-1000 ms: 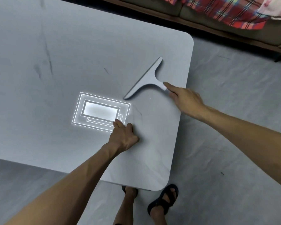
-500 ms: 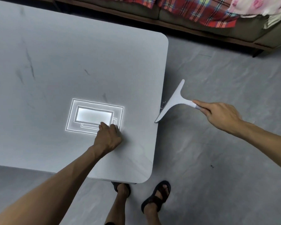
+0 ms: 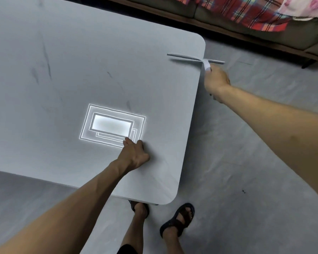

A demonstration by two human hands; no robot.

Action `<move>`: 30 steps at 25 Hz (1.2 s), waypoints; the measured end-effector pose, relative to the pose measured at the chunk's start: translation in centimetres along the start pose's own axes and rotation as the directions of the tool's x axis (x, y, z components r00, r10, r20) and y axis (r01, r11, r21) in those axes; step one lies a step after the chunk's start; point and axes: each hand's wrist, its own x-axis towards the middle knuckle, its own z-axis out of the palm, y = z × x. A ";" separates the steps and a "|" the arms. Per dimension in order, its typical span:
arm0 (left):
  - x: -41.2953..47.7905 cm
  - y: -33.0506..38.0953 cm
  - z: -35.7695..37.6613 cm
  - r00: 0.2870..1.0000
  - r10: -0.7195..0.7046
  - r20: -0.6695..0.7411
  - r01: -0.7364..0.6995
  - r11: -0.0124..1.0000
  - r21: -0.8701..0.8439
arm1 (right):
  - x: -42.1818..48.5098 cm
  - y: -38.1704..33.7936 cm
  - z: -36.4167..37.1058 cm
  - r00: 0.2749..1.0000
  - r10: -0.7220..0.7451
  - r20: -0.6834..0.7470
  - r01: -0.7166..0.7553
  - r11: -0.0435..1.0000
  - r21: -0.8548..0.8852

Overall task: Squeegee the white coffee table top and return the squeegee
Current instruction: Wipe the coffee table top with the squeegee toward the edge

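The white coffee table top [image 3: 81, 70] fills the left and middle of the head view, with faint dark streaks on it. My right hand [image 3: 216, 80] grips the handle of a white T-shaped squeegee [image 3: 193, 58] near the table's far right corner. Its blade lies crosswise, mostly over the table top, with its right end past the edge. My left hand [image 3: 135, 154] rests on the table near the front right, fingers curled, holding nothing, beside a bright reflection of a ceiling light [image 3: 112, 125].
Grey floor [image 3: 246, 162] lies to the right and in front of the table. A sofa [image 3: 264, 33] with a red plaid cloth [image 3: 246, 11] runs along the top. My feet in black sandals [image 3: 178, 219] stand at the table's front right corner.
The squeegee went off the right edge over the floor half a second ago. Now my right hand has swung it back up to the far right corner, blade turned crosswise. My left hand stayed put.
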 end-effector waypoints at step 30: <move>-5.6 -3.5 -2.4 0.986 0.148 -0.075 -0.156 0.982 -0.103 | -17.9 15.2 -4.3 0.913 -0.305 0.271 0.399 0.527 -0.750</move>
